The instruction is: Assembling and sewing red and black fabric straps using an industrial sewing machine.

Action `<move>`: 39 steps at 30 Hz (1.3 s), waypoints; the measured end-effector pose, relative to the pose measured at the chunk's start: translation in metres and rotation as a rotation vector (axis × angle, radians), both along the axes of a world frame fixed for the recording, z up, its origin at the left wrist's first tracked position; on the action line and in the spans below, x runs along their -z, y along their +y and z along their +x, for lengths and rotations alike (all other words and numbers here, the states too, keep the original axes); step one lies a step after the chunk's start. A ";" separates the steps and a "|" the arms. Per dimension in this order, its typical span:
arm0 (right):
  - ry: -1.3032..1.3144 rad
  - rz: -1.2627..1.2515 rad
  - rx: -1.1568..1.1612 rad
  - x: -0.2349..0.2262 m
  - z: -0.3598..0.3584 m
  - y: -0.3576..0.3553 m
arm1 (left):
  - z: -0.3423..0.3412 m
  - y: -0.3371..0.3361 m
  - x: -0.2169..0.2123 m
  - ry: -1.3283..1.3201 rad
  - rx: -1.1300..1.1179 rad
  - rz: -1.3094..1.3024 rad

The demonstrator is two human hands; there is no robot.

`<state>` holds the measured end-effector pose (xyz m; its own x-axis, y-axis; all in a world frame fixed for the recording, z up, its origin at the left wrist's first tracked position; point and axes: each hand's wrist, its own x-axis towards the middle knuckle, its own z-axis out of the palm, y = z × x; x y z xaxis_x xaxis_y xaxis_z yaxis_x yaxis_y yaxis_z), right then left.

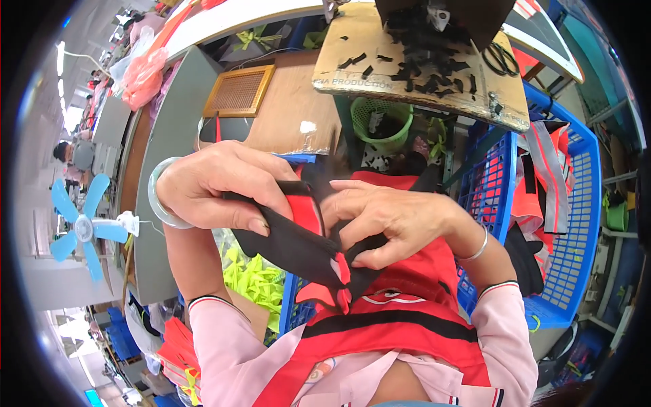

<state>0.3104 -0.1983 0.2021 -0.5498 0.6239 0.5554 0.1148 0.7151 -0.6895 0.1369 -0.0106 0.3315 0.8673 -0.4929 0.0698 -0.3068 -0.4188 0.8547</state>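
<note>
Left fingers: the left hand [230,186] pinches the upper left edge of a black-and-red fabric piece [291,244], thumb on the near face.
Right fingers: the right hand [393,220] bends round the other end, thumb and curled fingers pinching black cloth; the forefinger tip is blurred.
Fabric in hand: held up between both hands above the red apron [427,271], folded, red showing inside the fold.
Done: black and red cloth look joined into one piece; any stitching is too small to check.
Left: the piece is not set down, so work on it seems unfinished; how many others remain cannot be told.
Table: on the table [329,76], black scraps [434,83] spread from the middle toward the near edge; scissors [502,61] lie by the right edge.
Green basket: the green basket [405,130] stands below the table's near edge, dark bits inside.
Blue crate: the blue crate [584,197], beside the table's near right corner, holds heaped red and black cloth with a grey strip [548,178].
Low on the left: yellow-green scraps [251,281] lie piled; their container is mostly hidden.
</note>
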 end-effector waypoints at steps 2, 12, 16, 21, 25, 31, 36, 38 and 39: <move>-0.031 -0.107 0.043 0.005 -0.006 -0.008 | -0.019 0.006 -0.005 0.033 -0.054 0.013; -0.169 -0.079 0.836 -0.034 0.018 -0.092 | -0.016 -0.026 0.075 0.156 -0.802 -0.414; -0.439 -0.152 0.948 -0.056 0.051 -0.109 | 0.021 -0.049 0.128 0.059 -0.654 -0.189; -0.522 -0.236 0.929 -0.053 0.091 -0.112 | 0.066 -0.109 0.168 0.055 -0.647 -0.099; -0.438 -0.357 0.842 -0.051 0.113 -0.105 | 0.088 -0.123 0.168 0.045 -0.717 0.101; -0.348 -0.460 0.706 -0.045 0.132 -0.090 | 0.101 -0.139 0.180 -0.033 -0.739 0.157; -0.356 -0.449 0.769 -0.039 0.144 -0.089 | 0.104 -0.106 0.177 -0.111 -0.786 0.102; -0.370 -0.438 0.853 -0.037 0.149 -0.086 | 0.105 -0.077 0.155 -0.120 -0.881 0.073; -0.386 -0.366 0.933 -0.039 0.149 -0.083 | 0.108 -0.066 0.134 -0.149 -0.866 0.155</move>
